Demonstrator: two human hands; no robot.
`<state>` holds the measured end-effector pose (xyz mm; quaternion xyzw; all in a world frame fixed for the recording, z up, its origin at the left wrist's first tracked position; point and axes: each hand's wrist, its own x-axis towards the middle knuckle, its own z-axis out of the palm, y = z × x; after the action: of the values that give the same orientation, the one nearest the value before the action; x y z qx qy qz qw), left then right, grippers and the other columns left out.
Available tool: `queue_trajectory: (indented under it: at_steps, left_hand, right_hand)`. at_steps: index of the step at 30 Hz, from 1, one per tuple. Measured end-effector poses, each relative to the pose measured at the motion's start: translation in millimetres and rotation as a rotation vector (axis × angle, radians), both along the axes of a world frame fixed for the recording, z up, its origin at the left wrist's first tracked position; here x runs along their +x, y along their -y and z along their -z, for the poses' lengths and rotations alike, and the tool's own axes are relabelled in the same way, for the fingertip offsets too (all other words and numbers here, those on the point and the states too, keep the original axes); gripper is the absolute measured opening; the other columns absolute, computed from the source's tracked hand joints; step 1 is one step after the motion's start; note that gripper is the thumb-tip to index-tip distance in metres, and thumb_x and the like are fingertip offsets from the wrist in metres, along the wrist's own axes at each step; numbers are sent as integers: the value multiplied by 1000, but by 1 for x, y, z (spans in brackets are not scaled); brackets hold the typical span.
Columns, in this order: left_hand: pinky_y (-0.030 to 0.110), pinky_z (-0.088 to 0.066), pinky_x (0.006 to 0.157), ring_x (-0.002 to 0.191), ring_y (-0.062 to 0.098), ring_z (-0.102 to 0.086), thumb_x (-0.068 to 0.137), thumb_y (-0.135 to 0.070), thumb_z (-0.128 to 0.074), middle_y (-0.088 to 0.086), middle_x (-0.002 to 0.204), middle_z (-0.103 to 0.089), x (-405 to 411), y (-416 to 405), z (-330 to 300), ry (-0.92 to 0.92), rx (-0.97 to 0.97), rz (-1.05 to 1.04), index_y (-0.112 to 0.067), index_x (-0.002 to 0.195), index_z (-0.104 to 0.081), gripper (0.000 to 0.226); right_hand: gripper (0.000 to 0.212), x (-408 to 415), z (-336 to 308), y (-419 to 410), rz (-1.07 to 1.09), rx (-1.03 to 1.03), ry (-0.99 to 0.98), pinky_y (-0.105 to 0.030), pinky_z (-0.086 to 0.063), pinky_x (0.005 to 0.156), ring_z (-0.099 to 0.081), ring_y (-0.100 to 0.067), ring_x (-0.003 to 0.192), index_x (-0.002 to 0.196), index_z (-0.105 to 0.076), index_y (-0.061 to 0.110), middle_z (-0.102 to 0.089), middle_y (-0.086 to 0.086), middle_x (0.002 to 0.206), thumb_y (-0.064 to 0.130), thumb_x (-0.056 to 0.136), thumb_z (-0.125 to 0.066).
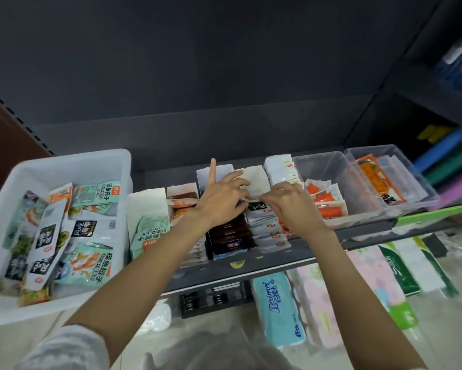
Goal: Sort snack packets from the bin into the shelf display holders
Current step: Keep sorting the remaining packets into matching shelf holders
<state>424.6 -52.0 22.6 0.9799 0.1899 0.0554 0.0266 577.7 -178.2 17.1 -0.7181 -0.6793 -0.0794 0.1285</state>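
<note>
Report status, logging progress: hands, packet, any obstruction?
Left hand and right hand both pinch a white packet over the white-packet holder. White bin still holds packets. Nothing blocks the slot.

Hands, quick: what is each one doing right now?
Left hand: pinches the white packet, index finger pointing up.
Right hand: pinches the same packet's other end.

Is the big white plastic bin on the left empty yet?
Not empty. The big white plastic bin still holds a loose pile of mint-green, white-and-black and orange snack packets covering most of its floor.
</note>
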Motion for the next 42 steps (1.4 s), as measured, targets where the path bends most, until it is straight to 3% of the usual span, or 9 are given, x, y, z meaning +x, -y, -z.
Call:
queue_trajectory:
  at_steps: [4, 7, 11, 14, 17, 21, 27, 33, 42]
  left_hand:
    - [50, -5, 115, 131, 18, -42, 91, -31, -53, -4, 127, -59, -24, 2, 0, 262, -26, 78, -23, 111, -68, 27]
    - [32, -38, 98, 107, 16, -56, 91, -29, -50, -4, 106, -68, -61, 6, -11, 571, -86, -24, -19, 104, -69, 25]
    - [27, -48, 77, 85, 6, -59, 92, -26, -51, -9, 92, -66, -130, 9, -22, 836, -244, -318, -18, 101, -64, 17]
    - [19, -48, 75, 81, 2, -60, 90, -26, -53, -14, 89, -63, -195, -3, -18, 905, -274, -556, -22, 106, -57, 17]
    - [28, -48, 74, 87, 14, -63, 85, -23, -55, -6, 95, -67, -263, -31, -4, 703, -224, -738, -16, 107, -61, 24]
    - [41, -47, 87, 107, 34, -57, 84, -29, -67, 14, 117, -63, -340, -72, 28, 263, -255, -958, -12, 119, -62, 39]
    - [39, -39, 99, 123, 31, -45, 86, -41, -62, 13, 135, -48, -355, -102, 66, 20, -354, -952, -11, 138, -41, 64]
    - [37, -26, 112, 140, 30, -21, 88, -46, -57, 13, 155, -16, -356, -118, 89, -204, -419, -924, -6, 148, -13, 84]
    - [35, -49, 66, 84, 30, -66, 100, -31, -39, 7, 101, -68, -368, -102, 69, -32, -137, -723, -15, 115, -56, 28]
  right_hand:
    - [31, -2, 3, 8, -10, -122, -92, -40, -39, 95, -54, -24, 115, 114, -68, 17, -69, -1, 111, 3, 87, -60]
    - [31, -16, -23, 7, 22, 85, -333, -37, -44, 94, -60, -20, 105, 116, -66, 16, -69, -2, 110, 2, 90, -56]
    - [26, -71, -70, -9, -35, 275, -692, -10, -45, 83, -61, 5, 93, 111, -67, 14, -68, 11, 96, 3, 94, -52]
    - [25, -129, -79, -40, -208, 202, -820, -12, -48, 81, -64, 2, 91, 109, -68, 14, -70, 8, 93, 3, 94, -51]
    - [23, -190, -69, -77, -396, 5, -825, -22, -53, 81, -66, -1, 90, 108, -69, 13, -71, 4, 97, 6, 94, -52]
    - [27, -270, -41, -138, -521, -207, -520, -33, -48, 87, -62, -15, 100, 113, -68, 15, -70, 1, 110, 11, 94, -50]
    - [49, -356, 26, -213, -455, -520, -123, -41, -38, 103, -40, -29, 128, 140, -41, 7, -43, -12, 141, 7, 91, -49]
    - [58, -370, 65, -222, -385, -718, 78, -45, -30, 110, -13, -22, 144, 149, -19, 16, -11, 0, 159, 18, 97, -45]
    - [51, -355, 63, -210, -280, -680, 79, -44, -29, 109, -31, -25, 135, 144, -35, 20, -32, -2, 151, 32, 96, -46]
